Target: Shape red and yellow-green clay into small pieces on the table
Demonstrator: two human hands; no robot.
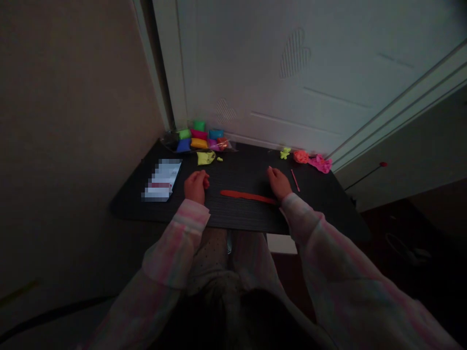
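On the dark table, my left hand (195,186) is closed around a small orange-red lump of modelling clay (206,182), which shows at the finger side. A long, flat orange clay strip (244,195) lies crosswise between my hands. Its right end runs to my right wrist, where the sleeve covers it. My right hand (280,183) rests above that end with its fingers curled; whatever they hold, if anything, is hidden. To its right is a thin pink stick (295,180).
A clear bag with several coloured clay packs (199,143) lies at the back left. Before it are an opened yellow pack (206,158) and a yellow bit (219,159). A blurred phone-like object (163,180) is at left. Yellow (285,153), orange (301,156) and pink clay pieces (321,164) sit back right.
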